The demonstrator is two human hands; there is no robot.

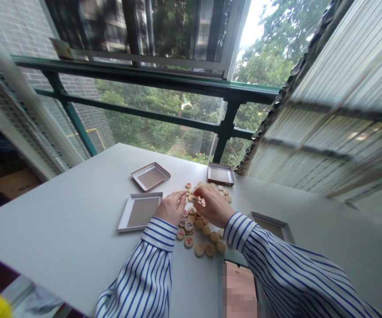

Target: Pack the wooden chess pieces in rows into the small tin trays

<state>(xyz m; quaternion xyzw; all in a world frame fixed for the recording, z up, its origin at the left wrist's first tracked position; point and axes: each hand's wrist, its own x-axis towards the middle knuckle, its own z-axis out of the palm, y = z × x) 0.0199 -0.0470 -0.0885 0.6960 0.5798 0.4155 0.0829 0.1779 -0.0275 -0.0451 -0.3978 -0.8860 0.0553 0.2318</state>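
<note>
Right hand (215, 206): grip pinching one game piece (194, 199). Left hand (170, 209): just left, grip unclear. Step, apparently: sorting loose pieces (188, 226); next calls for careful placing.

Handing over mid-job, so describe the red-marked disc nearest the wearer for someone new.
On the white table, find the round tan discs between the striped sleeves. Look along their near edge, right of the left cuff. The red-marked disc is the nearest marked one, with blank discs to its right.
</note>
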